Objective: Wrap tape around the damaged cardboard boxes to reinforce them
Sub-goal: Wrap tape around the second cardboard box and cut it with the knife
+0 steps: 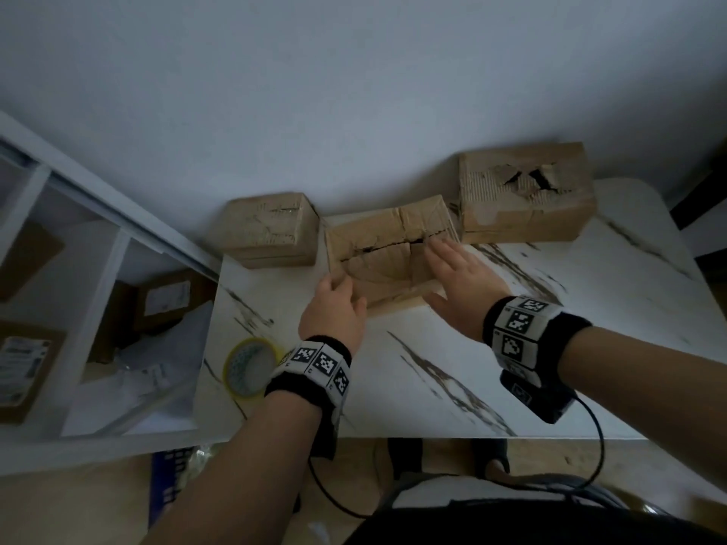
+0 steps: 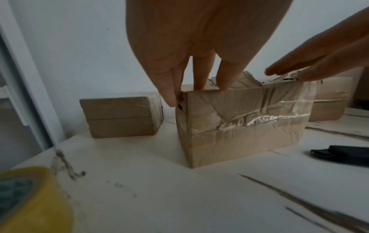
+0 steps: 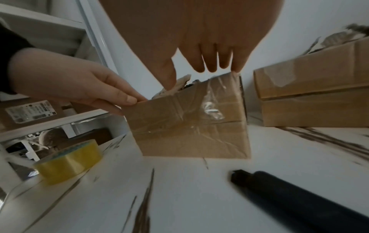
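Three damaged cardboard boxes stand at the back of a white marbled table (image 1: 511, 387). The middle box (image 1: 387, 245) has a torn top and wrinkled clear tape (image 2: 259, 118) across its near face. My left hand (image 1: 334, 283) holds its near left corner, thumb on the near face and fingers over the top and the left side. Over the box's right half my right hand (image 1: 444, 253) lies flat, straight fingertips (image 3: 236, 69) touching the top edge. A yellow tape roll (image 1: 250, 365) lies on the table by my left wrist, apart from both hands.
The left box (image 1: 267, 230) and the larger right box (image 1: 527, 190), its top ripped open, flank the middle one against the wall. A black elongated tool (image 3: 299, 195) lies on the table below my right wrist. A white shelf unit (image 1: 78, 269) with parcels borders the table's left edge.
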A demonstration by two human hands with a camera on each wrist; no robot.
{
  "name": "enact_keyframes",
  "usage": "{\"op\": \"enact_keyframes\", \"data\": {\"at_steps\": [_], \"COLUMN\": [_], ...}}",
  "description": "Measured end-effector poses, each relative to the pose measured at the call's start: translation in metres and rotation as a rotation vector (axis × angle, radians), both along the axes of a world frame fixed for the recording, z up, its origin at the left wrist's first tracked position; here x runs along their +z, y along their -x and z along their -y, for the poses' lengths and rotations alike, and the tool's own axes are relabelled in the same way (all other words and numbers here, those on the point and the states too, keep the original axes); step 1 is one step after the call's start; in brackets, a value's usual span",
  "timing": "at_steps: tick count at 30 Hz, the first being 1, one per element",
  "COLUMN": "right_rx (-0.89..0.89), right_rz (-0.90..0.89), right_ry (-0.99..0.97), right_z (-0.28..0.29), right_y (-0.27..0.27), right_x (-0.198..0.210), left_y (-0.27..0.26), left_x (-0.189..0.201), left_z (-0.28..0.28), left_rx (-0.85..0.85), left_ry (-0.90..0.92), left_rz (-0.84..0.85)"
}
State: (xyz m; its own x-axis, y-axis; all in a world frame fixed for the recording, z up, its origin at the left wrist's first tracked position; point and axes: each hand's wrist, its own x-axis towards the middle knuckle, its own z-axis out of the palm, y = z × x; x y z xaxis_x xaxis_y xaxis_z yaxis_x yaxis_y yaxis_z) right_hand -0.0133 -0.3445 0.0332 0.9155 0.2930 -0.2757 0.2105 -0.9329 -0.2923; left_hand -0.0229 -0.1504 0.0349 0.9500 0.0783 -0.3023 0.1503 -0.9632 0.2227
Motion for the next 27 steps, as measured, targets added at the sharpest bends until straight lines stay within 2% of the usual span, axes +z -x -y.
{"op": "enact_keyframes", "data": {"at_steps": [8, 11, 13, 18, 23, 27], "right_rx": [0.019, 0.028, 0.052, 0.074, -0.069, 0.065], "right_rz": [-0.016, -0.019, -0.026, -0.01, 0.077, 0.161], "right_ry": [0.022, 0.079, 0.136, 0.18, -0.07, 0.088], "right_z": [-0.012, -0.02, -0.022, -0.02, -0.035, -0.043], "right_y": [0.011, 0.005, 0.002, 0.003, 0.002, -0.001], "right_x": [0.002, -0.002, -0.008, -0.019, -0.012, -0.021], "left_y": [-0.001, -0.002, 0.0, 0.002, 0.0, 0.0], "left_x": [0.013, 0.001, -0.008, -0.018, -0.014, -0.014], "left_z": [-0.012, -0.005, -0.003, -0.01, -0.01, -0.012], "left_rx": [-0.064, -0.122, -0.147, -0.257, -0.313, -0.339], "left_ry": [-0.129, -0.064, -0.085, -0.205, -0.294, -0.317], "left_rz": [0.127, -0.001, -0.063, -0.045, -0.07, -0.076]}}
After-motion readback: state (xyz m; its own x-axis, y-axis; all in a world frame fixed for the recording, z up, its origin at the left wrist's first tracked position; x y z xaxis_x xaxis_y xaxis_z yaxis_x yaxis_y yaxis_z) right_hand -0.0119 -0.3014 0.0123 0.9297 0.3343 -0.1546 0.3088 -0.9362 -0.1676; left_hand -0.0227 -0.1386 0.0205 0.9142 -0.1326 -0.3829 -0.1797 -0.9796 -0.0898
